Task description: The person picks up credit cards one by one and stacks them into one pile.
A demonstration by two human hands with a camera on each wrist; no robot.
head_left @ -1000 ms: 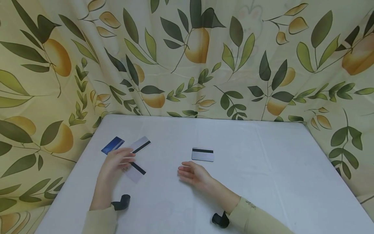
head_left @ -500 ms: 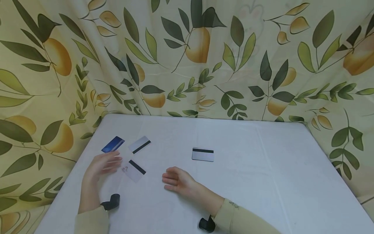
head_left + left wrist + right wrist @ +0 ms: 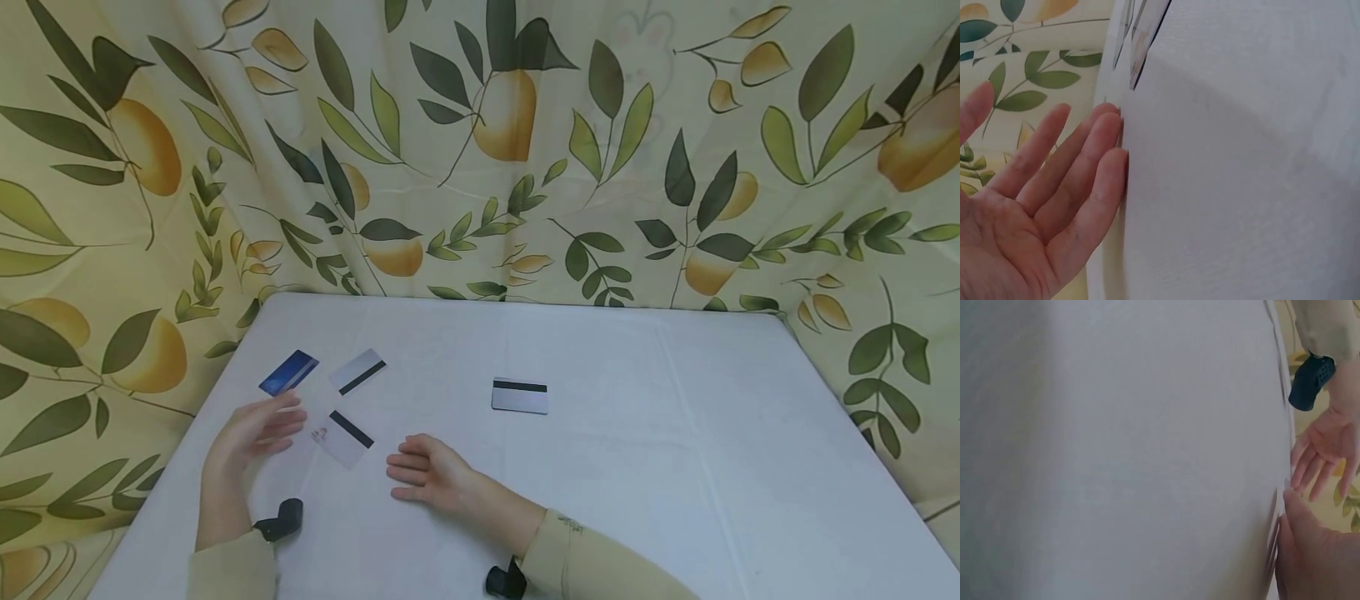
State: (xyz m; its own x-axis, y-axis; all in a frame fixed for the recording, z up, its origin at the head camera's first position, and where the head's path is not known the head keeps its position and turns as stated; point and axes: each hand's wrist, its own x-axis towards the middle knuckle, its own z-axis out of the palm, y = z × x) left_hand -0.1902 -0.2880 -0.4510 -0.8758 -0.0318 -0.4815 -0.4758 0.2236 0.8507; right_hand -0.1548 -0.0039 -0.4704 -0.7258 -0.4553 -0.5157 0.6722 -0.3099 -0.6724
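My left hand is at the left of the table with its fingers loosely extended and nothing in them. Just beyond its fingertips lies a blue card. To its right is a pale card with a dark stripe, and nearer me a second striped card bearing a small pinkish picture. Bare fingers also show on the left hand in the left wrist view. My right hand, palm turned left and fingers relaxed, holds nothing. Beyond it, near the table's middle, lies another striped card.
A white cloth covers the table. Behind it and along the left hangs a curtain printed with fruit and leaves. Small black devices are strapped at both wrists.
Both hands have drawn back to the left and toward me, the left one uncovering the cards it overlapped, the right one leaving the middle card. The cards have stayed in place.
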